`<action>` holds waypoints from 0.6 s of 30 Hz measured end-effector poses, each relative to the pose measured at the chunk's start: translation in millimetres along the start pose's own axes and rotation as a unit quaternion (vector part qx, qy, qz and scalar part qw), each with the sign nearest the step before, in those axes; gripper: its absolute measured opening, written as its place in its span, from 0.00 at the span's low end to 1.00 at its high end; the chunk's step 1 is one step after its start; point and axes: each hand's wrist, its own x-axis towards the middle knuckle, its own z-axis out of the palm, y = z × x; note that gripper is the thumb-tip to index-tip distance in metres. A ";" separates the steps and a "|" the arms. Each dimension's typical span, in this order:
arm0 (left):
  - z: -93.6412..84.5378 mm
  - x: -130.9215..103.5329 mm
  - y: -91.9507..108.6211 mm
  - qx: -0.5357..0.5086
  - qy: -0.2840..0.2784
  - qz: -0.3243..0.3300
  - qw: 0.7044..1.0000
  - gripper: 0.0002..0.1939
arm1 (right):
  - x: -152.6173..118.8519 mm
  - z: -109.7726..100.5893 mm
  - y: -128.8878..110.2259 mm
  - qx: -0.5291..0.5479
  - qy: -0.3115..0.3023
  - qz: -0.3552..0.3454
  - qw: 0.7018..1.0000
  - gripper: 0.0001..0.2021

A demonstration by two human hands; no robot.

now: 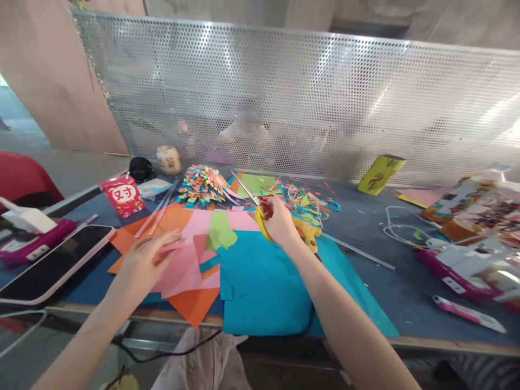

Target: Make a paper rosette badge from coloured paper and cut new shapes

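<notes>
My right hand [280,221] grips scissors [254,199] with a yellow and red handle. Their blades point away and to the left, over the back of the paper sheets. Over the pink paper [179,273] at the left is my left hand [148,260], its fingers loosely bent and apart from the thumb. Orange paper [197,304] lies under the pink. Beside it are a small green scalloped piece [227,238] and a large blue sheet [266,287]. A yellow glue gun [309,234] is partly hidden behind my right wrist.
Behind the sheets stand a fringed multicolour paper ball [203,184] and a heap of paper scraps [306,200]. A phone [57,262] lies left, a purple power strip [455,276] right. A yellow can [381,174] stands before the perforated metal screen [284,97].
</notes>
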 end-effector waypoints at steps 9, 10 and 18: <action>-11.8 4.4 43.0 -0.032 -0.003 0.227 0.973 0.16 | -22.4 4.9 -41.3 0.368 -0.278 0.117 0.879 0.24; -9.6 5.5 44.3 -0.046 -0.023 0.242 0.969 0.17 | -23.8 5.6 -43.2 0.369 -0.273 0.121 0.880 0.24; -2.0 36.0 49.3 -0.146 -0.044 0.040 0.988 0.30 | -21.7 9.3 -41.3 0.374 -0.226 0.106 0.893 0.26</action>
